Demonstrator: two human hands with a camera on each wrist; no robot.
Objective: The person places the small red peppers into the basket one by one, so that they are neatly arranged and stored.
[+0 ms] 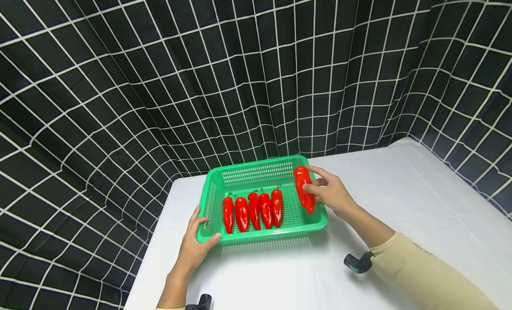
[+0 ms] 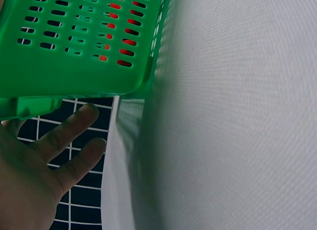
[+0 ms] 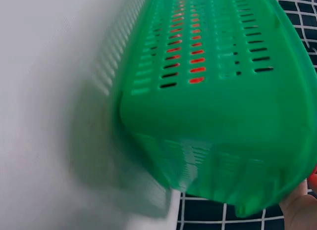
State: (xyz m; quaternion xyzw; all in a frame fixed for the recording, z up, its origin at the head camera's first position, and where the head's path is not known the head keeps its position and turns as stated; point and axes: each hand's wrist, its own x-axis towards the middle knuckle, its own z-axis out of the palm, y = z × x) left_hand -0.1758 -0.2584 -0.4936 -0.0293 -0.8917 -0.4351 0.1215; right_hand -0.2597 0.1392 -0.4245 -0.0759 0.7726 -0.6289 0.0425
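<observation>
My right hand (image 1: 334, 192) pinches a red pepper (image 1: 305, 190) between thumb and fingers, over the right end of a green plastic basket (image 1: 272, 233). Several other red peppers (image 1: 242, 214) lie side by side in the basket's left and middle part, stems toward the far wall. At the near left corner, my left hand (image 1: 194, 245) holds the rim, one finger hooked over the left side and the thumb on the front edge. Two fingers (image 2: 81, 158) of that hand stretch out below the rim in the left wrist view. The right wrist view shows little of the right hand (image 3: 299, 212).
The basket stands on a table with a white cloth (image 1: 276, 279), near its far edge. Behind and to both sides hangs a dark curtain (image 1: 240, 79) with a white grid. Dark wrist-worn devices (image 1: 358, 262) show at both forearms.
</observation>
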